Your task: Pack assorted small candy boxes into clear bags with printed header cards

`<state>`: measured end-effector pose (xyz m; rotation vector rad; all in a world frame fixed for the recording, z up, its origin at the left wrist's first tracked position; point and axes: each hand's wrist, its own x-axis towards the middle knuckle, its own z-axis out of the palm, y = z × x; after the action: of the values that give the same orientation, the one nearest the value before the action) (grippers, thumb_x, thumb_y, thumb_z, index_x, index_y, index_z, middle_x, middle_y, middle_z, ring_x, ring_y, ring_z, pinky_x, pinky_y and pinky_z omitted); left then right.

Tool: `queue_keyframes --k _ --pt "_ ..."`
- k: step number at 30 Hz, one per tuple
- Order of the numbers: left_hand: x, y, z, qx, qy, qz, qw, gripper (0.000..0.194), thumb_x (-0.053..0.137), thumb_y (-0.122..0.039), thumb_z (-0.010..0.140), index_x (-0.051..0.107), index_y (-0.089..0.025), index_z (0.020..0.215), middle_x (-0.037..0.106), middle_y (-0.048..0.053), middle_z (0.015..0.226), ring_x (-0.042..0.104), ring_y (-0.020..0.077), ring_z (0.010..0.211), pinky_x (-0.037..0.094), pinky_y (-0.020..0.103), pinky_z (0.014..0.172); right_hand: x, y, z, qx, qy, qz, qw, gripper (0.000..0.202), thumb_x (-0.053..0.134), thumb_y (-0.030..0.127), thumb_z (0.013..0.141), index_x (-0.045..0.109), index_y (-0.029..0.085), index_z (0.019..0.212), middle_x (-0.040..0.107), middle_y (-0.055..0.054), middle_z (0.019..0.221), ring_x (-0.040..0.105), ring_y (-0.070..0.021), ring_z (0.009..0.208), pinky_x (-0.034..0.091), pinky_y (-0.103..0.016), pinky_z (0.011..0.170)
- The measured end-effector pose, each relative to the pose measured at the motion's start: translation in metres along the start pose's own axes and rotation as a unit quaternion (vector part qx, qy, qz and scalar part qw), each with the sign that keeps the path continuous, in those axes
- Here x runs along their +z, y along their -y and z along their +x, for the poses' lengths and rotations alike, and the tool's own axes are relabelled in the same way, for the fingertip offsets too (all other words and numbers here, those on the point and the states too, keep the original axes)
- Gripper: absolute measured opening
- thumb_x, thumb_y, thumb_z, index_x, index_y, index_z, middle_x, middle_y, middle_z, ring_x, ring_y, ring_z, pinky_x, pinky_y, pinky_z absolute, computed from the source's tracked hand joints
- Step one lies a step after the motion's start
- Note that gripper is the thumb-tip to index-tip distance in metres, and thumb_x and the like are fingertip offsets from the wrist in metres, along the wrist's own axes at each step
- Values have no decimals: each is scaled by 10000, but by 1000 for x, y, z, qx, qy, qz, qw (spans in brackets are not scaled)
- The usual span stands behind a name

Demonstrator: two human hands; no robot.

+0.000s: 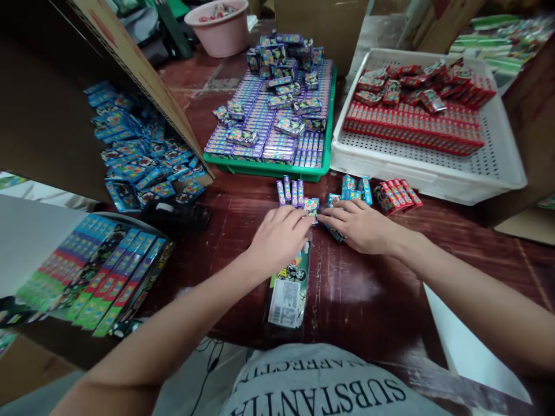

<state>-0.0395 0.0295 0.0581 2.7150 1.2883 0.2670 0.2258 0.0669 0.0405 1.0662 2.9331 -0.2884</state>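
Note:
On the dark red table, my left hand [280, 237] curls its fingers over a group of small purple boxes [295, 192], covering part of them. My right hand [364, 226] closes over several small blue boxes [356, 189], with blue edges showing past its fingertips. The fingertips of both hands almost meet around a small box with a printed face [311, 207]. Under my left wrist lies a long dark green printed pack [288, 294] with a white label. Several small red boxes [398, 195] sit to the right of my right hand.
A green tray [269, 169] stacked with purple boxes stands ahead. At its right is a white perforated basket [429, 179] of red boxes. Blue packs [139, 150] are heaped beside cardboard at left, above multicoloured box sets [117, 271]. A pink tub [221, 34] stands behind.

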Motion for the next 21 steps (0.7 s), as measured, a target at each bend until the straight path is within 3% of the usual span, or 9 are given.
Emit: queue_keyframes --k 3,6,9,11,14,16,19,21 --pt "7 -2 55 64 63 60 994 328 633 -210 890 624 -141 1211 642 149 1260 484 335 1233 363 451 1028 -5 13 -15 61 -34 33 997 666 712 378 817 531 260 1446 574 -167 1341 527 -417 1218 440 -604 1015" --pt "22 -3 90 93 104 130 982 248 639 -154 848 664 -96 1088 694 185 1082 541 353 1138 387 437 950 7 25 -50 210 -85 94 969 583 669 616 833 626 220 1258 593 -159 1161 612 -348 1040 520 -518 895" --pt "29 -5 103 106 114 152 976 224 495 -102 918 668 -75 1059 719 202 979 623 329 999 408 426 869 33 31 -86 400 -107 215 885 433 557 626 909 588 198 967 622 -108 923 649 -258 773 542 -399 675" --pt "24 -8 104 104 101 148 978 285 407 -81 946 660 -75 1078 725 201 950 656 306 914 421 421 834 50 31 -102 463 -94 340 813 360 499 570 958 522 213 923 631 -66 801 635 -212 611 515 -343 540" --pt "8 -20 100 90 55 115 988 288 420 -119 942 660 -65 1094 716 187 911 670 314 910 454 438 843 61 30 -113 476 -94 449 750 338 449 551 991 469 223 1070 670 -45 845 668 -182 572 544 -311 485" --pt "1 -31 96 78 42 34 995 308 443 -166 943 667 -86 1138 724 159 950 677 300 955 480 440 888 56 29 -115 442 -152 501 729 381 506 542 976 431 229 1178 687 -54 979 718 -177 725 613 -322 608" --pt "11 -47 93 81 105 -152 979 332 447 -197 948 706 -185 1156 750 84 1074 693 234 994 513 377 925 39 35 -113 337 -237 614 674 521 678 490 896 412 245 1272 676 -61 1136 707 -175 949 630 -328 766" --pt "26 -51 94 73 177 -226 955 324 466 -173 925 736 -223 1097 764 51 1089 705 220 988 532 354 913 32 46 -110 299 -214 661 654 573 746 468 850 424 262 1277 678 -45 1106 697 -172 918 621 -293 679"
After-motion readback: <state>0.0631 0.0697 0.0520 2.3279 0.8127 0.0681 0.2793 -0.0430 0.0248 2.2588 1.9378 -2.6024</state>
